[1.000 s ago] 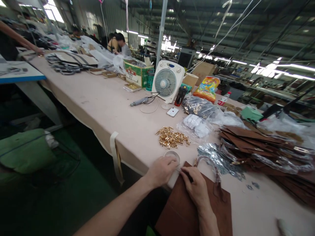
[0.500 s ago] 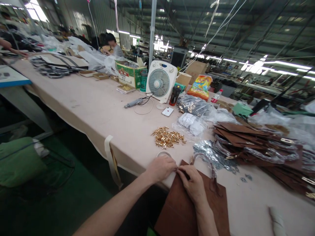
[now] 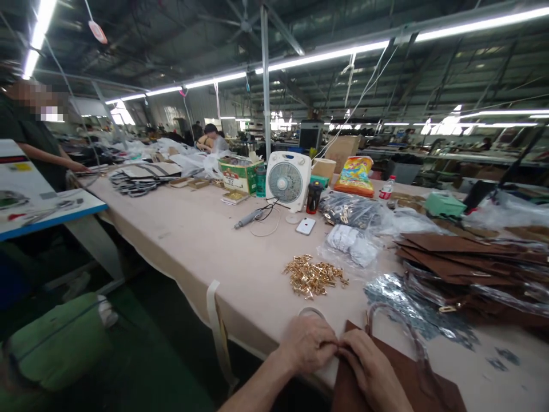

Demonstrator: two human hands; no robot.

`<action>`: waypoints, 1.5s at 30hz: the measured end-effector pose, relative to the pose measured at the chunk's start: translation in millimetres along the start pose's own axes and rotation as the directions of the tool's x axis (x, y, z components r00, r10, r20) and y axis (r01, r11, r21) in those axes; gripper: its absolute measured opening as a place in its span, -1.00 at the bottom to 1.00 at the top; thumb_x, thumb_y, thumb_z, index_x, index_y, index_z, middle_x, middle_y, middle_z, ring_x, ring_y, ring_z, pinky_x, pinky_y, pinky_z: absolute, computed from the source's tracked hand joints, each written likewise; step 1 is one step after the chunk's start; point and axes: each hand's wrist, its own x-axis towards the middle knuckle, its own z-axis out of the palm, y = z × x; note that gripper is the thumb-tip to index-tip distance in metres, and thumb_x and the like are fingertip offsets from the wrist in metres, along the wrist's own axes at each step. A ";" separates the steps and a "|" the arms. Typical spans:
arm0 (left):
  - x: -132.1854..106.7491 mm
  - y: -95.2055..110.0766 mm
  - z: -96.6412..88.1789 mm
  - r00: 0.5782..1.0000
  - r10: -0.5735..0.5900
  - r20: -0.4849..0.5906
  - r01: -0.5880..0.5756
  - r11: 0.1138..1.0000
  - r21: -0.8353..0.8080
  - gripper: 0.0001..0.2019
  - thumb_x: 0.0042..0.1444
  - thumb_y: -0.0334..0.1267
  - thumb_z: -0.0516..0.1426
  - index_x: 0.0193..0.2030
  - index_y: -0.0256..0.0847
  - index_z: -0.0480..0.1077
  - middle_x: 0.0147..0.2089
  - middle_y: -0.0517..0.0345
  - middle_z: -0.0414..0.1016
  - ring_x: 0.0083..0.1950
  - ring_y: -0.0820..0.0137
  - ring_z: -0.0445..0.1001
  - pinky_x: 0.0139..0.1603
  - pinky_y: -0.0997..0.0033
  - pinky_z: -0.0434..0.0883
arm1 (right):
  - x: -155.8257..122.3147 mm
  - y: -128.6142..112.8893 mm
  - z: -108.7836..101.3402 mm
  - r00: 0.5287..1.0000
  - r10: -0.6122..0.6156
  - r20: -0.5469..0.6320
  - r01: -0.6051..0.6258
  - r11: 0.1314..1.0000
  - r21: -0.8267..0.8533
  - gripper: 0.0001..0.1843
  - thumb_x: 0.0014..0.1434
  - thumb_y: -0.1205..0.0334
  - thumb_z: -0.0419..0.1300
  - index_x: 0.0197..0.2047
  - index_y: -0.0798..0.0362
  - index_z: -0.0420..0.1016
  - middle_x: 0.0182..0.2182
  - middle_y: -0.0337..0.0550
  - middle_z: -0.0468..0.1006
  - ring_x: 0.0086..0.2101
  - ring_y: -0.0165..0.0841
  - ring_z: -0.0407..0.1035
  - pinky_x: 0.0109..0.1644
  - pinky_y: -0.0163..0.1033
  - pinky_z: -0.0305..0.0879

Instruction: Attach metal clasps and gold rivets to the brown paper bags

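My left hand (image 3: 311, 344) is closed, thumb and fingers pinched together at the top left edge of a brown leather bag (image 3: 407, 367); whatever lies in its fingertips is hidden. Meeting it there, my right hand (image 3: 371, 366) pinches the bag's edge, its wrist across the bag's front. A plastic-wrapped handle (image 3: 418, 337) arches up from the bag. Just behind my left hand shows the rim of a small round thing (image 3: 312, 312), mostly covered. Beyond it lies a heap of small gold metal fittings (image 3: 315, 277).
Right of the bag are flat metal pieces (image 3: 412, 303) and stacked brown bags (image 3: 463, 257). Farther back stand a white fan (image 3: 288, 180), a phone (image 3: 305, 226), a corded grey tool (image 3: 249, 218) and plastic-wrapped parts (image 3: 351, 243). A person (image 3: 38, 137) stands at far left.
The view has tilted up and turned left, so things sit lower and farther right. A standing person has come into view at left. Both hands keep their pinch at the bag's edge.
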 end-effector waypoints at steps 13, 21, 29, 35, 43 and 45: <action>-1.8 -3.9 -3.1 0.993 0.010 -0.119 -0.018 0.998 -0.065 -0.82 0.42 -0.26 0.11 -0.07 -0.11 0.57 -0.15 0.09 0.65 -0.10 0.30 0.56 -0.11 0.32 0.43 | -2.0 2.7 -7.6 0.948 0.048 -0.313 -0.036 0.998 0.044 -0.84 0.46 0.14 0.11 -0.16 -0.09 0.50 -0.23 -0.09 0.58 -0.21 -0.20 0.53 -0.10 -0.18 0.52; -27.9 -65.1 -52.2 0.989 0.105 -0.102 -0.089 0.984 0.156 -0.72 0.48 -0.28 0.00 0.07 -0.10 0.55 -0.17 0.05 0.61 -0.14 0.31 0.53 -0.13 0.37 0.48 | -4.5 18.4 -24.0 0.685 0.492 -0.537 -0.368 0.870 0.328 -0.64 0.33 -0.16 0.23 -0.18 -0.03 0.53 -0.52 -0.24 0.46 -0.52 -0.24 0.42 -0.43 -0.20 0.41; -52.9 -162.7 -115.8 0.993 -0.102 -0.055 0.113 0.963 0.245 -0.62 0.41 -0.32 0.00 0.22 0.00 0.50 -0.05 0.03 0.63 0.00 0.22 0.56 0.06 0.22 0.53 | 1.3 16.6 -21.3 0.740 0.530 -0.415 -0.335 0.824 0.456 -0.65 0.33 -0.14 0.26 -0.21 -0.01 0.55 -0.46 -0.21 0.50 -0.51 -0.26 0.41 -0.46 -0.24 0.40; -47.3 -188.8 -133.7 0.949 -0.307 -0.071 0.316 0.923 0.222 -0.42 0.37 -0.25 0.01 0.52 0.00 0.09 0.31 0.01 0.47 0.28 0.15 0.49 0.29 0.05 0.44 | 1.4 14.0 -18.2 0.750 0.526 -0.402 -0.320 0.820 0.475 -0.62 0.34 -0.15 0.26 -0.16 0.02 0.56 -0.39 -0.15 0.58 -0.44 -0.23 0.48 -0.37 -0.22 0.46; 21.4 -112.2 -87.5 0.929 -0.229 -0.290 0.263 0.961 0.083 -0.72 0.45 -0.11 0.02 0.15 -0.07 0.45 0.01 0.06 0.52 -0.16 0.31 0.59 -0.06 0.25 0.55 | 2.8 12.2 -20.8 0.753 0.537 -0.381 -0.321 0.805 0.499 -0.61 0.34 -0.17 0.26 -0.21 0.01 0.54 -0.43 -0.18 0.56 -0.44 -0.24 0.48 -0.37 -0.24 0.44; 35.5 -91.9 -72.4 0.913 -0.268 -0.308 0.294 0.955 0.038 -0.75 0.43 -0.09 0.05 0.03 -0.10 0.49 -0.07 0.08 0.52 -0.17 0.30 0.59 -0.11 0.26 0.55 | 6.0 12.4 -19.9 0.749 0.549 -0.372 -0.327 0.794 0.512 -0.61 0.34 -0.18 0.26 -0.21 0.01 0.54 -0.42 -0.19 0.56 -0.44 -0.25 0.48 -0.35 -0.24 0.44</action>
